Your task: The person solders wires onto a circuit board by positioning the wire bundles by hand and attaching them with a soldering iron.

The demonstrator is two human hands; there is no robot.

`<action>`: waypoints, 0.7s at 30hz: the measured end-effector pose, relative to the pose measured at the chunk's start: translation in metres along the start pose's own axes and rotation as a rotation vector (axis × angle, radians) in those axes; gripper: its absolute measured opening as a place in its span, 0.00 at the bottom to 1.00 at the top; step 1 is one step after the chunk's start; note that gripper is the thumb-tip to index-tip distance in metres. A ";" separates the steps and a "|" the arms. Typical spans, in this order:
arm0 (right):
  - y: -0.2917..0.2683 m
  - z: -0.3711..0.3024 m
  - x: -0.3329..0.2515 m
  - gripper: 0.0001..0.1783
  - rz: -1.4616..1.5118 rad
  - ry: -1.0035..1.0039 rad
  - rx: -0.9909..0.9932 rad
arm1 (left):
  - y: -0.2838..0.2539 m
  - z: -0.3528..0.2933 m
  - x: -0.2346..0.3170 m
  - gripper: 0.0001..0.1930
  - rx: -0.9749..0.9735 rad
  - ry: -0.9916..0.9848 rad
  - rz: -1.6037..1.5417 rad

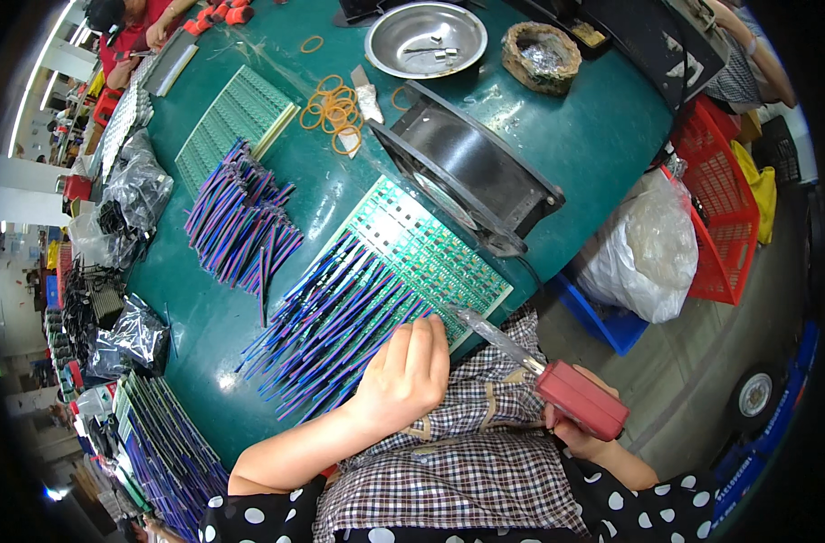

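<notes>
Left hand resting palm-down on the near end of a row of blue and purple wires, fingers curled loosely over them, pressing rather than gripping. Wires fanned side by side across a green circuit board, which lies on the dark green table right at its near edge. Right hand closed around the red handle of a soldering iron, metal tip pointing up and left toward the board's near corner, close beside the left hand's fingertips; contact between tip and board impossible to tell. Checked apron over the lap below both hands. Just behind the board, a black fan tilted on its frame. Farther left, a loose pile of the same coloured wires and another green board. Orange rubber bands scattered behind the fan, with a round metal dish near the far edge. Red basket and a white plastic bag to the right of the table.
</notes>
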State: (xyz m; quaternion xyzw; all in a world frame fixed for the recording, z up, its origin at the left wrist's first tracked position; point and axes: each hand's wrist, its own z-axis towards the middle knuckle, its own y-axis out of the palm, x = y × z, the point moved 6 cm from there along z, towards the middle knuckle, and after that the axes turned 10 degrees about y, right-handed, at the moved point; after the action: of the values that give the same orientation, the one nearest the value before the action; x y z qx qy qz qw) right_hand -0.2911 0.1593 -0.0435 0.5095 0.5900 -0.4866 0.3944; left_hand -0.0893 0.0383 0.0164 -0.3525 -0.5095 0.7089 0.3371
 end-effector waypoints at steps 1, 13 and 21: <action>-0.003 -0.003 0.005 0.40 -0.086 0.024 0.022 | -0.001 0.000 0.000 0.16 -0.004 0.001 -0.012; -0.002 -0.006 0.016 0.53 0.451 0.285 0.093 | -0.017 -0.002 -0.027 0.11 -0.002 -0.272 -0.340; -0.001 -0.007 0.021 0.52 0.431 0.257 0.073 | -0.008 -0.085 -0.159 0.07 0.148 -0.860 -0.142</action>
State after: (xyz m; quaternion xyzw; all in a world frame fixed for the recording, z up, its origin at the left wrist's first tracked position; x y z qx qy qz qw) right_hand -0.2950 0.1702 -0.0618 0.6949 0.4951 -0.3438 0.3922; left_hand 0.0669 -0.0514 0.0293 0.0357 -0.5743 0.8007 0.1664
